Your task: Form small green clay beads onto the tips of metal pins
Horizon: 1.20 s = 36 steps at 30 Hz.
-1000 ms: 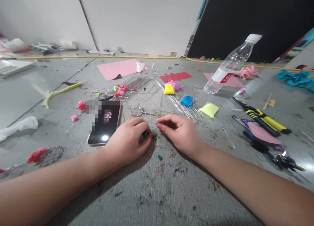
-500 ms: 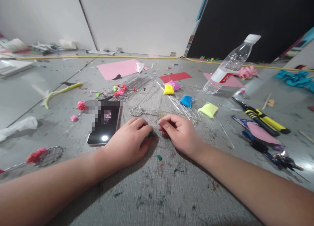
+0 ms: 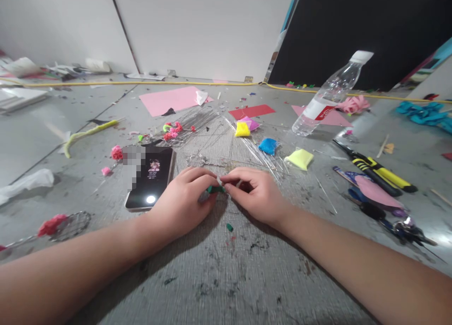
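My left hand point(image 3: 183, 198) and my right hand point(image 3: 257, 191) rest on the grey table point(image 3: 226, 278) and meet at the fingertips. Between them is a small green piece of clay point(image 3: 215, 189), pinched by the fingers of both hands. A tiny green crumb point(image 3: 230, 227) lies on the table just below the hands. A phone point(image 3: 150, 177) with a lit screen lies beside my left hand. A bundle of thin wires point(image 3: 247, 148) fans out just beyond my fingers.
Clay packets lie past the wires: yellow point(image 3: 242, 128), blue point(image 3: 269, 145), pale yellow point(image 3: 300, 158). A plastic bottle point(image 3: 330, 94) leans at the back right. Pliers with yellow-black handles point(image 3: 377, 167) and scissors point(image 3: 384, 212) lie right. Pink paper point(image 3: 169, 99) and pink clay flowers point(image 3: 116, 152) lie left.
My right hand has moved left and joined my left hand on the green clay; both hands shifted slightly together.
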Motion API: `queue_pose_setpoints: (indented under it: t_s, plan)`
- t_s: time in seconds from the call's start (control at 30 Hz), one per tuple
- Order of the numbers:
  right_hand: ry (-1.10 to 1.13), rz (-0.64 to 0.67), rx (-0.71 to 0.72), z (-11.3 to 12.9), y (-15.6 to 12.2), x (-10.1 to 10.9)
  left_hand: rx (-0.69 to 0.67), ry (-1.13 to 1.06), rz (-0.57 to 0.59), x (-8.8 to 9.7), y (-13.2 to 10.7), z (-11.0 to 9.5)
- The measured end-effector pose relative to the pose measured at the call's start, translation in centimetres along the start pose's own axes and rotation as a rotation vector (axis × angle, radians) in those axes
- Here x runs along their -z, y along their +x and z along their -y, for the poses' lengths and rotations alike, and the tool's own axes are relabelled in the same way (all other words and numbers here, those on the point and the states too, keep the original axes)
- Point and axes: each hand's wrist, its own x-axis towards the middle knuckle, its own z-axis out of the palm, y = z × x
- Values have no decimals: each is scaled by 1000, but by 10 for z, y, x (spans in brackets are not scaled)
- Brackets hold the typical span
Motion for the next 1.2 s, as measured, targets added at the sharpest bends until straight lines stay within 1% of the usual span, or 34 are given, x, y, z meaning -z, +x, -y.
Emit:
queue_pose_setpoints:
  t_s: [0.1, 0.33, 0.53, 0.77, 0.93, 1.1, 1.13, 1.2]
  plan:
    - [-12, 49, -21, 2, 0, 1, -36, 15, -22, 0, 0, 0]
    - [-18, 104, 10, 3, 1, 1, -80, 36, -45, 1, 0, -2]
    - [-27, 115, 39, 4, 0, 2, -102, 35, -51, 2, 0, -2]
    - [-47, 139, 84, 4, 0, 3, -135, 14, -92, 0, -2, -1]
    - [-72, 170, 39, 5, 0, 3, -114, 22, -70, 0, -2, 0]
    - [-68, 193, 31, 7, 0, 2, -115, -5, -70, 0, 0, -1]
    - [-59, 175, 5, 7, -1, 2, -114, -9, -74, 0, 0, -2]
    - [-21, 93, -96, 5, -1, 1, -102, -5, -76, 0, 1, -3]
